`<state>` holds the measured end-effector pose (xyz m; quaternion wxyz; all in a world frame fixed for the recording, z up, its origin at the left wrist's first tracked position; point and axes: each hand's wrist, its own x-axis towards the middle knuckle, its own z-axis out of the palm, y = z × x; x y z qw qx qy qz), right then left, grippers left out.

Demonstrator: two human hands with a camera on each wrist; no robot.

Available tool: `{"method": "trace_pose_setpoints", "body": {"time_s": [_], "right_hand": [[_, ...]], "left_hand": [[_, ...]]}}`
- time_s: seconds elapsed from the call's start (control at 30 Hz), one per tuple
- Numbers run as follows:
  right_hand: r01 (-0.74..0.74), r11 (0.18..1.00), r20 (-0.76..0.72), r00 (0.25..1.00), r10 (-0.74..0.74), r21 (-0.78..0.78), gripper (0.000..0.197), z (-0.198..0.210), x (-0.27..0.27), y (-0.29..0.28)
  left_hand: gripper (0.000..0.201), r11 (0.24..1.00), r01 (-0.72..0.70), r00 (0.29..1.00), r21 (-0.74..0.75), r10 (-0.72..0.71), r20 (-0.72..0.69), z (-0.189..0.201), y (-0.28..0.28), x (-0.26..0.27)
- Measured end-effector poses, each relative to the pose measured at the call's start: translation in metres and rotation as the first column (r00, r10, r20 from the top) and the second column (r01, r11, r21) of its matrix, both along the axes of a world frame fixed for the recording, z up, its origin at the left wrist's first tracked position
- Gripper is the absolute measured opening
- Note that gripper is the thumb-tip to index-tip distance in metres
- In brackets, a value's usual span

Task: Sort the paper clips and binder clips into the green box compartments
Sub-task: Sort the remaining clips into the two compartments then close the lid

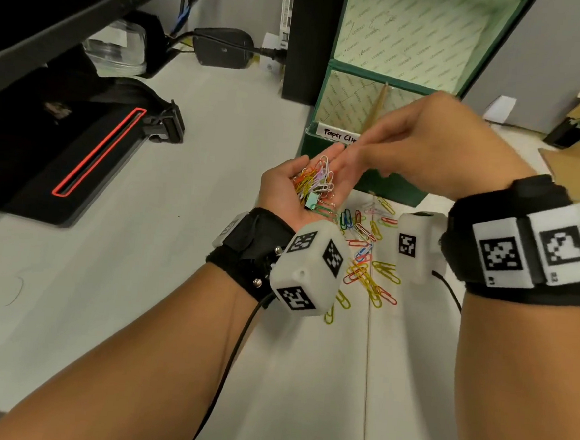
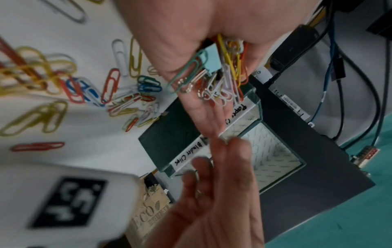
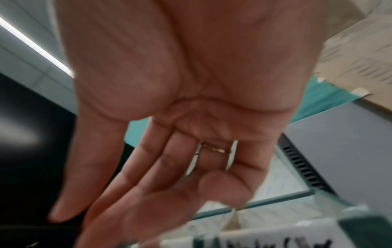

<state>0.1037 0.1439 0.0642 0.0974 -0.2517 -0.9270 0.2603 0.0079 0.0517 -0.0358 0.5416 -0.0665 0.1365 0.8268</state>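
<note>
Resting in the cupped palm of the left hand [image 1: 296, 189] is a tangled heap of coloured paper clips [image 1: 313, 182], with one pale green binder clip [image 1: 312, 200] at the heel end of the heap, nearest the wrist; the fingers of that hand lie nearly straight and point toward the green box [image 1: 331, 147], cradling the pile, not pinching it. Just beyond those fingertips stands the box's front wall, where the label for the paper clip compartment [image 2: 239, 109] sits on the near side and the binder clip label [image 2: 187, 155] further along; so the box lies straight ahead of the palm, along the line of the fingers. Above and to the right hovers the right hand [image 1: 420, 150], its fingers extended and loosely spread, holding nothing that shows; its fingertips reach down toward the left fingertips, near the far end of the heap. Judging from this, the right hand is the free one for picking, and the binder clip lies away from it, back toward the left wrist. More paper clips [image 1: 368, 256] lie scattered on the white table [image 1: 140, 278] below both wrists, just in front of the box.
</note>
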Motion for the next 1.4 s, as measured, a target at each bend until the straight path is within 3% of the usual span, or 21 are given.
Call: {"method": "trace_pose_setpoints", "body": {"time_s": [0.13, 0.27, 0.37, 0.6, 0.77, 0.87, 0.97, 1.03, 1.1, 1.17, 1.3, 1.4], "right_hand": [[-0.027, 0.999, 0.225, 0.974, 0.022, 0.017, 0.018, -0.012, -0.013, -0.015], [0.023, 0.998, 0.270, 0.962, -0.038, 0.058, 0.035, -0.017, -0.018, -0.020], [-0.016, 0.999, 0.276, 0.961, 0.003, 0.046, 0.030, -0.019, -0.020, -0.023], [-0.073, 0.997, 0.171, 0.982, 0.078, -0.036, 0.004, -0.019, -0.021, -0.023], [-0.026, 0.998, 0.091, 0.995, 0.032, -0.057, 0.006, -0.008, -0.011, -0.012], [0.075, 0.995, -0.102, 0.992, -0.081, -0.060, 0.010, 0.001, -0.001, 0.002], [0.281, 0.960, -0.353, 0.899, -0.260, 0.009, 0.014, 0.002, 0.004, 0.023], [0.398, 0.916, -0.357, 0.864, -0.355, 0.053, 0.017, -0.002, 0.005, 0.035], [0.436, 0.897, -0.207, 0.886, -0.414, 0.071, 0.017, -0.007, 0.006, 0.043], [0.406, 0.912, -0.057, 0.914, -0.403, 0.061, 0.018, -0.010, 0.007, 0.043], [0.260, 0.963, -0.085, 0.964, -0.253, 0.071, 0.013, -0.002, 0.004, 0.025], [0.069, 0.996, 0.000, 0.998, -0.070, 0.049, 0.007, 0.002, -0.004, 0.001]], "left_hand": [[0.044, 0.991, -0.117, 0.992, 0.061, 0.113, 0.060, 0.002, 0.000, -0.004], [0.044, 0.984, -0.164, 0.985, 0.073, 0.160, 0.057, 0.003, -0.002, -0.007], [0.045, 0.983, -0.173, 0.985, 0.058, 0.171, 0.030, 0.004, -0.002, -0.006], [0.044, 0.986, -0.150, 0.989, 0.069, 0.150, 0.015, 0.003, -0.003, -0.006], [0.044, 0.987, -0.128, 0.991, 0.093, 0.123, 0.053, 0.005, -0.002, -0.006], [0.046, 0.988, -0.093, 0.991, 0.122, 0.080, 0.104, 0.004, -0.004, -0.007], [0.048, 0.989, -0.072, 0.993, 0.129, 0.059, 0.105, 0.002, -0.005, -0.008], [0.049, 0.990, -0.067, 0.993, 0.128, 0.053, 0.108, 0.002, -0.004, -0.008], [0.050, 0.991, -0.060, 0.993, 0.121, 0.047, 0.106, 0.002, -0.003, -0.008], [0.051, 0.991, -0.051, 0.994, 0.122, 0.039, 0.104, 0.001, -0.004, -0.008], [0.051, 0.991, -0.054, 0.993, 0.121, 0.041, 0.111, 0.000, -0.005, -0.011], [0.046, 0.985, -0.090, 0.990, 0.145, 0.073, 0.117, 0.000, -0.004, -0.009]]}}
